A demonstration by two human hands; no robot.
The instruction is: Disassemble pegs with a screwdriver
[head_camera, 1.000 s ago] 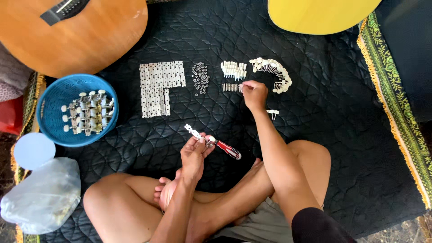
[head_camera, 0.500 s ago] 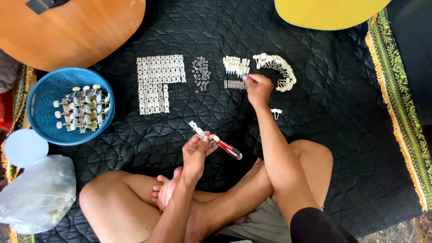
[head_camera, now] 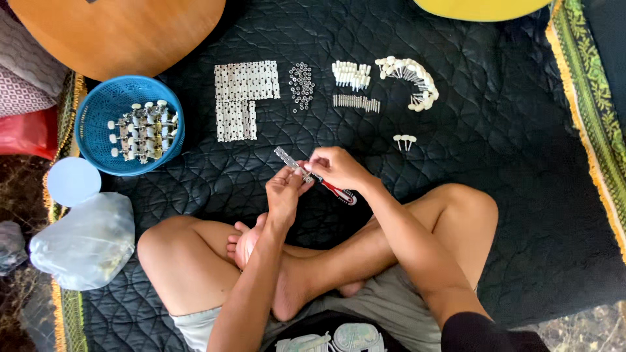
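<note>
My left hand [head_camera: 285, 191] holds a narrow metal tuner plate [head_camera: 291, 161] that points up and to the left. My right hand [head_camera: 335, 167] has come in beside it, fingertips pinched at the plate's near end; a small part may be in them, too small to tell. A red-handled screwdriver [head_camera: 337, 191] lies under my right hand on the black quilted mat [head_camera: 508, 163]. Three white pegs [head_camera: 404, 140] lie just beyond my right hand.
Rows of metal plates [head_camera: 241, 98], small washers [head_camera: 301, 85], white and metal pins [head_camera: 353, 85] and a curve of white knobs [head_camera: 411, 81] lie ahead. At the left stand a blue basket [head_camera: 98, 107] of assembled tuners, a round lid [head_camera: 72, 181] and a plastic bag [head_camera: 85, 241]. Guitar body [head_camera: 117, 29] top left.
My right hand has drawn back from the row of small pins to my left hand and the plate. The left hand stayed with the plate.
</note>
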